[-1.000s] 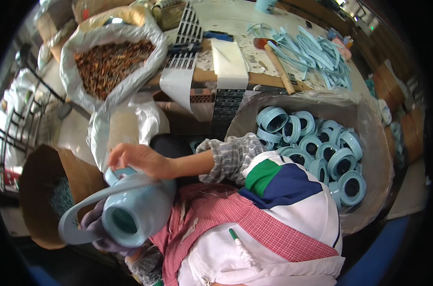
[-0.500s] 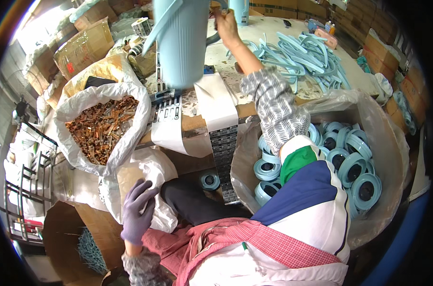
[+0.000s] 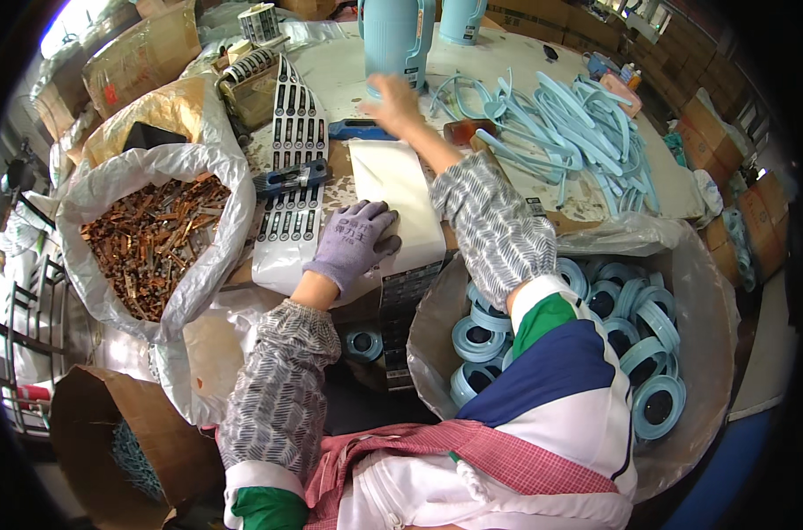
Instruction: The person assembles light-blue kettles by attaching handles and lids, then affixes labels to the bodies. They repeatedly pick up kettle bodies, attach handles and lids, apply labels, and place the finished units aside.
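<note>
My left hand [image 3: 355, 237], in a purple-grey knit glove, rests with its fingers over a pale paper strip [image 3: 391, 172] that hangs over the table's near edge. My bare right hand [image 3: 394, 104] is raised just in front of a light blue ribbed jug [image 3: 394, 40], fingers apart, holding nothing and slightly blurred. The jug stands upright on the table, its handle to the right. Left of my right hand lies a flat blue tool [image 3: 361, 130]. A sheet of black-and-white labels [image 3: 300, 132] lies farther left, with a dark blue tool [image 3: 291, 178] across it.
A second blue jug [image 3: 461, 22] stands behind. Blue curved strips [image 3: 587, 132] are heaped at right, beside a reddish-brown block [image 3: 468, 132]. A plastic-lined container [image 3: 711, 353] at lower right holds round blue parts. At left are a white sack [image 3: 65, 208] of rusty metal pieces and a cardboard box [image 3: 70, 442].
The jug has gone from midair at my right hand to standing on the table, and that hand has let go. My left hand has moved from beside my knee up onto the paper strip.
</note>
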`<state>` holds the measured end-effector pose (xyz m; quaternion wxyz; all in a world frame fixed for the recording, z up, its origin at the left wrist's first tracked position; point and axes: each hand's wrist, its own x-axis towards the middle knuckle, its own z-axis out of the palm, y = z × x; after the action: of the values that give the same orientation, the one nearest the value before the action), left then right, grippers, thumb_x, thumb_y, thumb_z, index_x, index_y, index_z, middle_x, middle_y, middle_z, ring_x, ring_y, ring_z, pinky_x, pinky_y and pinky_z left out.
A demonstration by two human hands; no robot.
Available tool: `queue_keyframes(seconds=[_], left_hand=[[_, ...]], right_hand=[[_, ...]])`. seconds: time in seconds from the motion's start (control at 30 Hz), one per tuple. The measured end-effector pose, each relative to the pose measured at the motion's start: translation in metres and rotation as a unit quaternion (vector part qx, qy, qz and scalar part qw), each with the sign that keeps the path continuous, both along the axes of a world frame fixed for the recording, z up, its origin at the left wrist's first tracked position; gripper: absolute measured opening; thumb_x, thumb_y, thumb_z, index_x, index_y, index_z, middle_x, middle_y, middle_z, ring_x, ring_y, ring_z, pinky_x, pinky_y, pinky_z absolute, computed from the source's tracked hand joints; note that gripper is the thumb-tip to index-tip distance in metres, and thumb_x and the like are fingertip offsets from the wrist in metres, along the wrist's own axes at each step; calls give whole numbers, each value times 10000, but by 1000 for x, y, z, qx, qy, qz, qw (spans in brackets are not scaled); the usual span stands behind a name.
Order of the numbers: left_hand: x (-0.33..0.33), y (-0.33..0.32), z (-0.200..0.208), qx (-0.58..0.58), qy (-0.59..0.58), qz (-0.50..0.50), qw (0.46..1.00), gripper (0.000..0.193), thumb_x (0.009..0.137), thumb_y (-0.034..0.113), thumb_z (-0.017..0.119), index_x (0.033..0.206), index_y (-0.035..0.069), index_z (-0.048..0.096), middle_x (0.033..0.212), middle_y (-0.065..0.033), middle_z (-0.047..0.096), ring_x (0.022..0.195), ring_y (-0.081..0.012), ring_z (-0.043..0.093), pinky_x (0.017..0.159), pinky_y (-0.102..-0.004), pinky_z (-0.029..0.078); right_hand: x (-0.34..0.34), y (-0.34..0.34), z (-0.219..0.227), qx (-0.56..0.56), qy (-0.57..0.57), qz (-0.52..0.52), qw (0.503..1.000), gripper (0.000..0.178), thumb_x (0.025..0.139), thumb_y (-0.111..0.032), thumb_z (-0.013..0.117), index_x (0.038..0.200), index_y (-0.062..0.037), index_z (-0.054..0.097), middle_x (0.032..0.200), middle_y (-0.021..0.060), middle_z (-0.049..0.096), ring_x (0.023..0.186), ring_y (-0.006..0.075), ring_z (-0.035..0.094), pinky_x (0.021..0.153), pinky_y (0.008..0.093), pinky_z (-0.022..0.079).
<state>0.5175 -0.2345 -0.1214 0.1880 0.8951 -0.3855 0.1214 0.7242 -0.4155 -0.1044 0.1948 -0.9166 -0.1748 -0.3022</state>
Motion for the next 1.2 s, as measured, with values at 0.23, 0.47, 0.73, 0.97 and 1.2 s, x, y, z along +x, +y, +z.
queue_keyframes(seconds=[0.23,0.47,0.73,0.97,1.2], left_hand=[[-4,2,6,30,22,0,999,448,813,390,649,1164,115,610,1231,-84,563,1133,-290,535,961,-422,399],[-11,10,-1,-17,61,2,998,477,808,375,656,1202,115,597,1271,-85,540,1191,-276,488,1029,-403,352],[-39,22,-15,12,-64,40,997,526,732,325,718,1207,151,572,1153,-55,569,1070,-246,542,902,-391,435],[-50,33,10,-114,91,57,988,463,786,143,687,1230,203,568,1000,-56,628,918,-234,619,813,-371,493],[-74,28,137,-580,215,-100,780,702,818,23,700,1414,28,328,1281,-151,538,1117,-197,565,930,-302,490]], right_hand=[[10,-12,-47,-103,134,-17,985,518,844,-314,651,1300,-117,502,1258,147,515,1186,333,444,975,447,380],[-86,-88,-20,-165,247,89,951,774,711,-155,659,1414,-78,345,1375,191,408,1294,343,362,1078,450,299],[-202,-47,-35,-130,131,161,969,867,654,-158,693,1435,-228,323,1482,153,268,1404,389,161,1126,533,180],[-245,-38,4,249,356,338,835,318,862,-166,616,1157,-48,632,1166,96,630,1087,192,577,948,308,436],[-256,2,137,266,79,242,930,236,844,-270,702,884,-38,701,715,43,685,617,95,620,540,256,481]])
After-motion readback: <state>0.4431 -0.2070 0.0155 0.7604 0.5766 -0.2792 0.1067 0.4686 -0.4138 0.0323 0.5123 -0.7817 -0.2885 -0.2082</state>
